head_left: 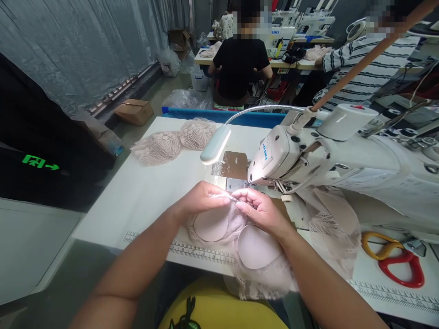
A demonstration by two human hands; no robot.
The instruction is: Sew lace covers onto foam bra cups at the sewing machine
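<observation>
A pale pink lace bra with smooth moulded cups lies across the front of the sewing table, its lower lace hanging over the edge. My left hand pinches the bra's upper edge between thumb and fingers. Close against it, my right hand has its fingertips closed on the same edge. A thin greyish sliver shows between the right fingers, too small to make out. Both hands are just in front of the sewing machine, near its needle area, which the lamp lights.
Two lace cups lie at the table's far left. More lace fabric sits under the machine arm. Scissors with orange and red handles rest at right. Ruler tape runs along the front edge. Two people sit at machines beyond.
</observation>
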